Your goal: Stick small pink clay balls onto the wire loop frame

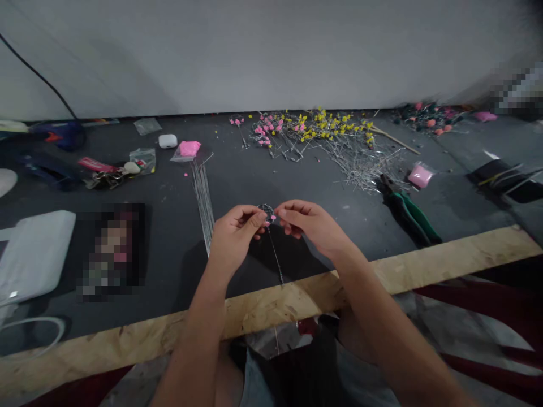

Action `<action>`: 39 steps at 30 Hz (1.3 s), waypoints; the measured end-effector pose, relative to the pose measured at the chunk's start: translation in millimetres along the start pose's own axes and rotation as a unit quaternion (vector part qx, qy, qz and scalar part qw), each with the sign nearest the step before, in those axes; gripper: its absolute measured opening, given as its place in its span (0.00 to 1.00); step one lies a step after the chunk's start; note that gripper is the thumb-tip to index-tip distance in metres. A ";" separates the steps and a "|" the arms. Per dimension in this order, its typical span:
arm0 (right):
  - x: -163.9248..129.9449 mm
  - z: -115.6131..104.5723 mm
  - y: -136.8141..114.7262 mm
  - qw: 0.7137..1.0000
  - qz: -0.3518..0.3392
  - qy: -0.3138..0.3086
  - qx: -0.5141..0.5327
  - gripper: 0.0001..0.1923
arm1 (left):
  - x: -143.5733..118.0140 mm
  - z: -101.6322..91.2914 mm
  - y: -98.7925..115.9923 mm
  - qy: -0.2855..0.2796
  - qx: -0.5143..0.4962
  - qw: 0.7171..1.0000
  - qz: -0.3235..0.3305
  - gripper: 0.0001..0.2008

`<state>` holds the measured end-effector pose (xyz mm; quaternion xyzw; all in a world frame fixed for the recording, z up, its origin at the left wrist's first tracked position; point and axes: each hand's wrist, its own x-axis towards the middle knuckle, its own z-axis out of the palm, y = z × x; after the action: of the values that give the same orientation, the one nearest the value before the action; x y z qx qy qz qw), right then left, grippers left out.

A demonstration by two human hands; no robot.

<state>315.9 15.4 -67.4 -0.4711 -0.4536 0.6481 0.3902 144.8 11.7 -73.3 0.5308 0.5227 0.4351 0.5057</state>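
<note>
Both hands meet in front of me over the dark tabletop. My left hand (234, 233) pinches the wire piece (275, 252), a thin twisted stem topped by a rounded wire loop with small pink blobs on it. The stem hangs down toward the wooden edge of the table. At the right side of the loop, my right hand (313, 224) has its thumb and forefinger pressed together beside a pink blob. What sits between those fingertips is too small to make out. A bundle of straight wires (202, 198) lies just left of my left hand.
Behind are wire pieces with pink and yellow tips (314, 127) and a heap of loose wires (360, 164). Green-handled pliers (409, 215) lie right, near a pink packet (421, 174). Another pink packet (189, 148), a white case (168, 141) and keys (108, 176) lie left.
</note>
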 end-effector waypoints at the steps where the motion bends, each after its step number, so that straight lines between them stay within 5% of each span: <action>1: -6.0 2.0 0.6 1.000 0.004 -0.016 0.023 0.11 | -3.9 3.6 2.9 -0.003 -0.008 1.000 0.017 0.11; 8: -32.2 -1.7 7.1 0.983 0.038 -0.106 0.143 0.07 | -23.3 23.1 7.6 -0.039 -0.040 0.991 0.125 0.03; 16: -34.2 -5.8 7.5 0.973 0.065 -0.106 0.195 0.07 | -31.0 29.2 11.5 -0.099 -0.119 0.987 0.047 0.09; 22: -32.4 -2.4 8.8 0.974 0.052 -0.097 0.197 0.06 | -29.8 21.8 9.2 -0.074 -0.045 0.994 0.064 0.08; 28: -30.6 -1.0 12.8 0.977 0.026 -0.085 0.193 0.06 | -27.3 21.0 5.3 0.013 0.052 0.995 0.087 0.09; 35: -33.2 2.0 6.4 0.979 0.011 -0.136 0.152 0.21 | -20.8 13.2 6.2 0.127 0.109 0.983 0.070 0.11; 39: -28.6 -3.7 9.3 0.996 -0.014 -0.058 0.072 0.16 | -10.2 -7.4 0.2 0.096 0.104 0.990 0.021 0.13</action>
<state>325.9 -13.1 -69.5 -0.3969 -0.4346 0.6998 0.4048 136.6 2.2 -71.7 0.5473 0.6001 0.4378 0.3857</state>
